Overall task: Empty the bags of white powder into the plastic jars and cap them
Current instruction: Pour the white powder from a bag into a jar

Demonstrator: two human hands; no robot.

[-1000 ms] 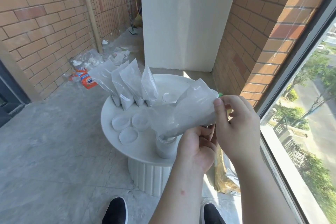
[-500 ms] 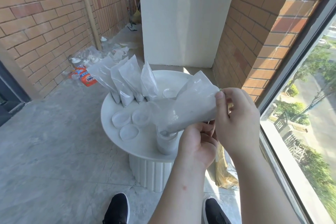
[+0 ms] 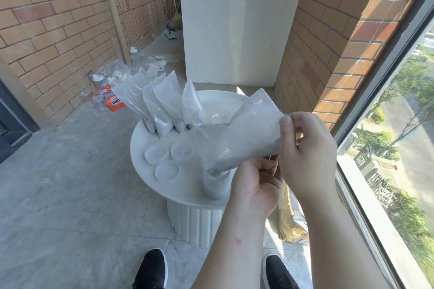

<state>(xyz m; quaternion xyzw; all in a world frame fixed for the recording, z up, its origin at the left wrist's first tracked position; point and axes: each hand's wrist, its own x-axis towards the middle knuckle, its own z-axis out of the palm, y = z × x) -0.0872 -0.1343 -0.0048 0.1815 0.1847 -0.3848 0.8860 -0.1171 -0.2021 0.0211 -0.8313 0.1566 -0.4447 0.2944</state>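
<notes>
**Q:** ok so what has each hand actually got?

**A:** The right hand [image 3: 307, 155] is pinching the raised end of a clear bag [image 3: 249, 138] of white powder, thumb on the near side, fingers curled behind. The left hand [image 3: 254, 185] sits just below and beside it, fingers curled up under the bag's lower edge, gripping it. The fingertips are hidden tbh. The bag slopes down and away from both hands, its low end poked right into an open jar [image 3: 215, 183].

**Q:** and where's the jar?

**A:** Just past the left knuckles, upright near the rim of a round white table [image 3: 187, 195], with white powder inside. Further out from the left hand, three lids [image 3: 166, 170] lie loose in a cluster, apart from the jar. Beyond those, the other bags [image 3: 164, 103] stand in a leaning row. What looks like a second jar [image 3: 219, 118] peeks out behind the tilted bag. Below the right wrist there's a crumpled brown sack [image 3: 291, 225] on the floor beside the table base. Way past the row, an orange detergent pack [image 3: 112, 99] sits by the brick wall.
</notes>
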